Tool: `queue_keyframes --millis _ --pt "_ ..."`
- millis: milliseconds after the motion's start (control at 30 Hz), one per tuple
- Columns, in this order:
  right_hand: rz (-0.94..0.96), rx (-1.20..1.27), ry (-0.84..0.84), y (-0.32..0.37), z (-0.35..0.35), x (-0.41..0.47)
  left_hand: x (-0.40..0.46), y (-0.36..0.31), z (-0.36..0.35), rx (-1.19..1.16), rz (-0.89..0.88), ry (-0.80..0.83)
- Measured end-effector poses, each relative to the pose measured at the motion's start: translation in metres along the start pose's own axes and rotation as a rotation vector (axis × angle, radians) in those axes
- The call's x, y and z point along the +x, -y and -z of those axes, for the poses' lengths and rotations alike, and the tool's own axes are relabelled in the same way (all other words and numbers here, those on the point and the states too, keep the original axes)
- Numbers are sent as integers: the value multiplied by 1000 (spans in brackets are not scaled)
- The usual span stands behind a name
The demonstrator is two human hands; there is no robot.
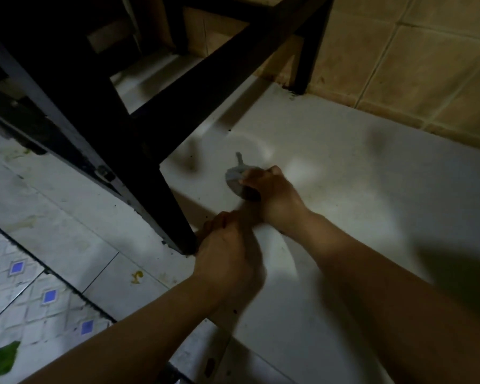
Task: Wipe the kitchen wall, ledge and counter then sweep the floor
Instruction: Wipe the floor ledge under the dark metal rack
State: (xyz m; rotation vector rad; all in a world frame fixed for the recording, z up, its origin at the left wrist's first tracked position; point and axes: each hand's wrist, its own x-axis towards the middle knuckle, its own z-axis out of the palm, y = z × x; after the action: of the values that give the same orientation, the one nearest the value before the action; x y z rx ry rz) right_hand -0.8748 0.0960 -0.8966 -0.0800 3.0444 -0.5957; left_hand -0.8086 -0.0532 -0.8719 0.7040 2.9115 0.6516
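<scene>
Right hand (272, 192) grip pinches small grey crumpled cloth (234, 180) on white counter (358, 189). Left hand (227, 259), fingers curled, steadies black wooden frame leg (175, 217). Advice: press flat, overlap strokes around leg base.

Counter (344, 189): plain white, small dark specks. Cloth (234, 180): grey. Wall tiles (413, 65): tan/beige, mottled, w/ lighter grout lines. Frame (161, 112): black. Floor (34, 286): pale grey-white tiles, diamond pattern w/ blue squares; dark line between sections. Yellow stain (137, 276) on plain tile. Green scrap (2, 358) at bottom left.
</scene>
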Motion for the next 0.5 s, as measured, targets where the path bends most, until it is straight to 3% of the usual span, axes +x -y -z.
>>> queue_keyframes --millis 100,167,200,300,367,500 --pt "-172 -164 -80 -27 3 20 1 4 -3 -15 38 29" --pt "-226 -126 -124 -14 3 18 1 5 -3 -17 18 32" --pt "-196 -94 -116 -3 5 11 -1 5 -1 -28 17 26" --pt "129 55 15 22 3 -11 -3 3 -2 -47 -3 6" --pt "185 152 73 18 10 -13 -5 1 -3 -13 13 21" --pt "-110 -7 -83 16 14 -3 -7 3 0 28 52 132"
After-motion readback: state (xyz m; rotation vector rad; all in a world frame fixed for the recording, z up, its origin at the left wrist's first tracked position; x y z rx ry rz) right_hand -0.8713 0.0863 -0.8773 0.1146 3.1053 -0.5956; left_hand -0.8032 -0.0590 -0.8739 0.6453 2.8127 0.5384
